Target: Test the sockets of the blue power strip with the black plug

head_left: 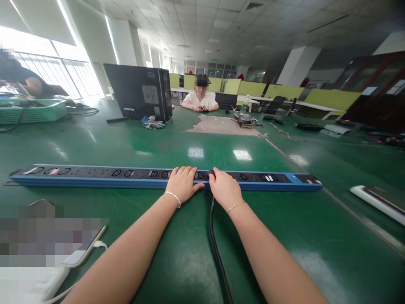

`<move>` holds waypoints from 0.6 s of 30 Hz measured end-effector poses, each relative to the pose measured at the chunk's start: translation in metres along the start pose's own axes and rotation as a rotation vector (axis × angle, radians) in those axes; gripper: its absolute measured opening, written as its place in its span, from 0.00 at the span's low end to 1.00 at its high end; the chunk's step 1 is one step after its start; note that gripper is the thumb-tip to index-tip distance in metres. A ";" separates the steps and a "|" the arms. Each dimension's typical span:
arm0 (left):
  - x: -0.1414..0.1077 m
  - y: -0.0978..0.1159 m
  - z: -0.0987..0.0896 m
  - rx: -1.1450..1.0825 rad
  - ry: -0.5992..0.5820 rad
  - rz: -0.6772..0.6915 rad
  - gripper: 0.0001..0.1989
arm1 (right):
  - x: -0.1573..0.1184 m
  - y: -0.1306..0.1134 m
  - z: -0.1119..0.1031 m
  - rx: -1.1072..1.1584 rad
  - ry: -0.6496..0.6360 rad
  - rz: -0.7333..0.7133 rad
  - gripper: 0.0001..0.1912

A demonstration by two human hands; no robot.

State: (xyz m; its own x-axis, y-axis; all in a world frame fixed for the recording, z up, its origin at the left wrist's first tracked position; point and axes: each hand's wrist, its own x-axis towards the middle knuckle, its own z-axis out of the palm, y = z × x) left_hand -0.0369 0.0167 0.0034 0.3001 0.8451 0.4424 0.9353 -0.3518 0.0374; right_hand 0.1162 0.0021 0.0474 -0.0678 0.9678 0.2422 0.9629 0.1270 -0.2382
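Across the green counter point(120, 143) lay the blue strip point(145, 184), beneath both hands. The left hand point(183, 184) pressed on it, fingers together and thumb out to the side. Just beside it, the right hand point(225, 188) pinched the black plug point(211, 172), its cable point(212, 228) trailing below.

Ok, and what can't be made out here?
All in the head view:
Plug: mostly hidden by the right hand; how far it is seated can't be told.
Some outlets of the blue power strip: under the left hand.
Black cable's far end: cut off by the bottom edge.
Strip markings: too small.
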 end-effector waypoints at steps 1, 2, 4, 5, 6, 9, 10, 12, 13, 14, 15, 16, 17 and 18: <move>0.000 0.001 0.000 0.004 0.015 0.000 0.29 | 0.002 -0.006 -0.001 -0.064 -0.040 0.014 0.20; 0.000 0.002 0.000 0.007 0.028 -0.003 0.29 | 0.005 -0.010 -0.003 -0.113 -0.085 0.025 0.19; 0.000 0.002 0.001 0.008 0.043 -0.015 0.29 | 0.010 -0.015 -0.005 -0.167 -0.161 0.028 0.17; 0.000 0.003 0.001 0.007 0.044 -0.022 0.29 | 0.013 -0.016 -0.005 -0.179 -0.184 0.024 0.17; 0.000 0.003 0.001 0.003 0.042 -0.029 0.29 | 0.015 -0.016 -0.006 -0.186 -0.200 0.019 0.16; 0.000 0.002 0.001 -0.019 0.027 -0.032 0.29 | 0.017 -0.014 -0.006 -0.204 -0.198 0.008 0.15; 0.000 0.002 0.001 -0.028 0.026 -0.032 0.30 | 0.018 -0.014 -0.006 -0.210 -0.192 0.006 0.15; 0.000 0.002 0.000 -0.045 0.027 -0.036 0.30 | 0.018 -0.015 -0.007 -0.219 -0.188 0.008 0.15; 0.000 0.003 0.000 -0.049 0.025 -0.041 0.30 | 0.018 -0.016 -0.008 -0.219 -0.195 0.010 0.15; 0.000 0.003 0.000 -0.051 0.022 -0.047 0.30 | 0.019 -0.017 -0.009 -0.219 -0.204 0.013 0.15; 0.000 0.003 0.000 -0.049 0.018 -0.052 0.29 | 0.019 -0.018 -0.010 -0.219 -0.211 0.014 0.14; 0.001 0.003 0.000 -0.047 0.018 -0.056 0.28 | 0.020 -0.019 -0.011 -0.217 -0.212 0.017 0.14; 0.001 0.003 0.000 -0.045 0.021 -0.057 0.28 | 0.020 -0.019 -0.011 -0.210 -0.205 0.020 0.14; 0.001 0.003 0.001 -0.045 0.029 -0.057 0.28 | 0.021 -0.018 -0.010 -0.197 -0.192 0.028 0.15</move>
State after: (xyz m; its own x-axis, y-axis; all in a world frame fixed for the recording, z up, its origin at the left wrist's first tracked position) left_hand -0.0331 0.0167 0.0032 0.2408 0.8522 0.4645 0.9411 -0.3221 0.1031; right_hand 0.1000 0.0178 0.0658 -0.0710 0.9962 0.0511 0.9960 0.0736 -0.0503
